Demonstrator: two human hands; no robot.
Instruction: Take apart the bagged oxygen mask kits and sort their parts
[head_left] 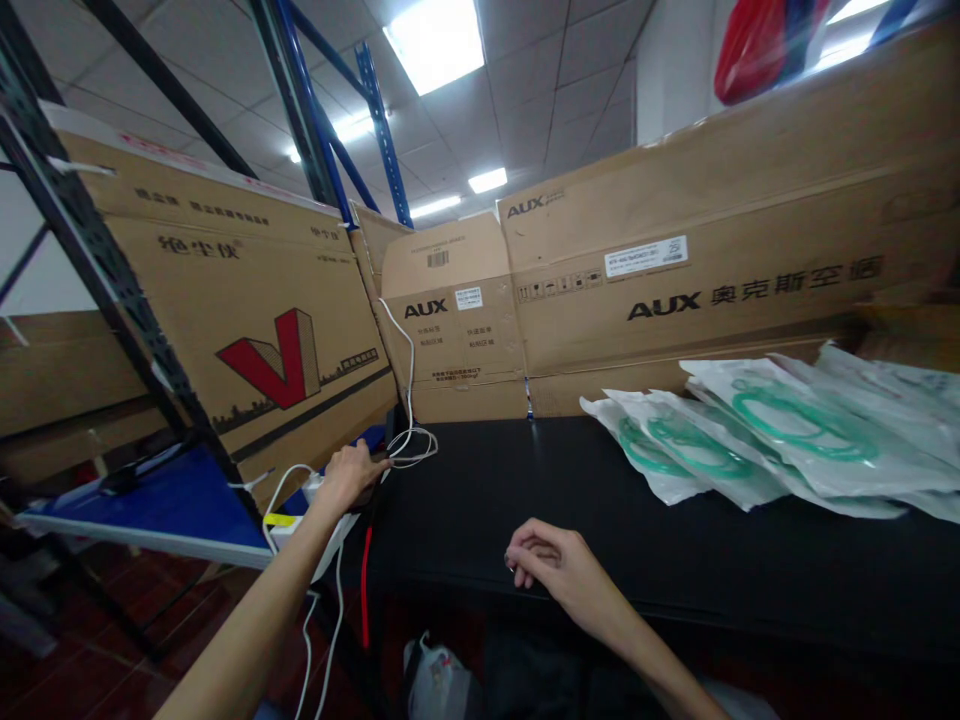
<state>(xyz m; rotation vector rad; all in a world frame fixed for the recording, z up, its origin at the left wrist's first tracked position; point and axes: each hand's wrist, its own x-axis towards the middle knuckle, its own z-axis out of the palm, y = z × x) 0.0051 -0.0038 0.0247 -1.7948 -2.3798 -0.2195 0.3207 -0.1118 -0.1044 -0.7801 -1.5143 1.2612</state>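
Note:
My left hand [349, 474] reaches out to the far left corner of the black table [675, 570]. Its fingers touch a looped white cable [411, 440] beside a white power strip [300, 520]; whether they grip the cable is unclear. My right hand [547, 562] rests on the table's near edge with its fingers loosely curled and nothing in it. A pile of clear plastic bags holding green tubing [757, 430] lies on the table at the right, apart from both hands.
Large cardboard boxes [675, 290] marked AUX stand along the back of the table. Another box with a red V [262, 330] leans at the left by a blue metal rack [150, 500]. A white plastic bag [435, 680] sits on the floor below.

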